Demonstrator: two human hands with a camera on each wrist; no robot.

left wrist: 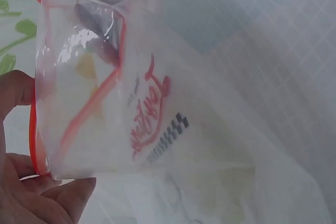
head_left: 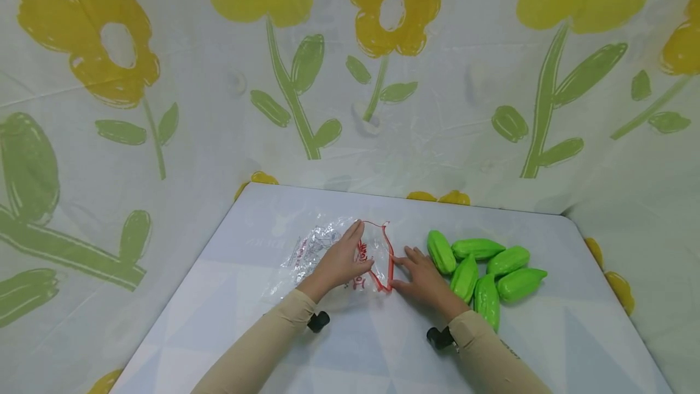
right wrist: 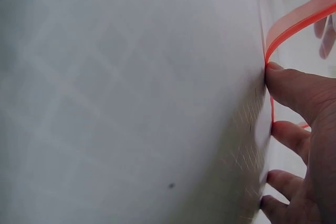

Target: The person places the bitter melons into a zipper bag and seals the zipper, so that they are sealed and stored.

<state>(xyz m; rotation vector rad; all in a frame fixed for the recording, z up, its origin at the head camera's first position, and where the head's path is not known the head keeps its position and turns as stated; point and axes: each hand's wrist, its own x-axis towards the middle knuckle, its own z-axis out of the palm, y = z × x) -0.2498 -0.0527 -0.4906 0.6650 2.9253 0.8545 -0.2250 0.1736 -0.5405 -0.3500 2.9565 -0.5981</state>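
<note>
A clear plastic bag with red lettering and a red strip along its mouth lies on the table, the mouth spread and facing right. My left hand is over the bag, fingers extended and thumb apart. In the left wrist view its thumb and fingers meet the raised red edge and a corner of the mouth. My right hand reaches in from the right. In the right wrist view its thumb and forefinger, set apart, press the lower red edge close to the tabletop.
Several shiny green ribbed fruits, like star fruit, lie grouped right of my right hand, the nearest beside its wrist. The pale patterned table ends at a flower-printed cloth behind and at the sides. A small black camera sits at each wrist.
</note>
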